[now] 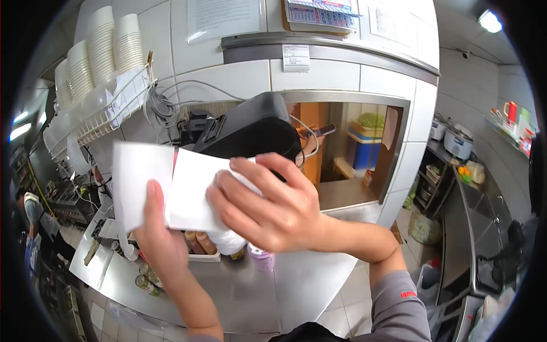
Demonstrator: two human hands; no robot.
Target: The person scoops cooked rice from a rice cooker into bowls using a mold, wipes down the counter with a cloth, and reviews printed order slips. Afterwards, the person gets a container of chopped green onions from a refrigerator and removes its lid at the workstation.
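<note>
Both hands are raised in front of the black machine on the steel counter. My left hand [158,231] grips a folded white sheet or packet [139,191] at its lower left, thumb across its front. Over the right part of the white paper [196,194] lies my right hand [270,202], its fingers curled against the surface and hiding that edge. A thin red strip shows between the two white panels. Behind my hands stands the black machine [250,125]. Below them, a purple-and-white container [261,258] and brown bottles [199,243] stand on the steel counter [228,290].
Stacked white cups [101,48] fill a wire rack [114,114] at upper left. Cans [147,285] stand on the counter's left. Through a wall opening, another person's hand [325,137] holds a phone. A person [43,222] stands far left. Rice cookers [457,141] are at right.
</note>
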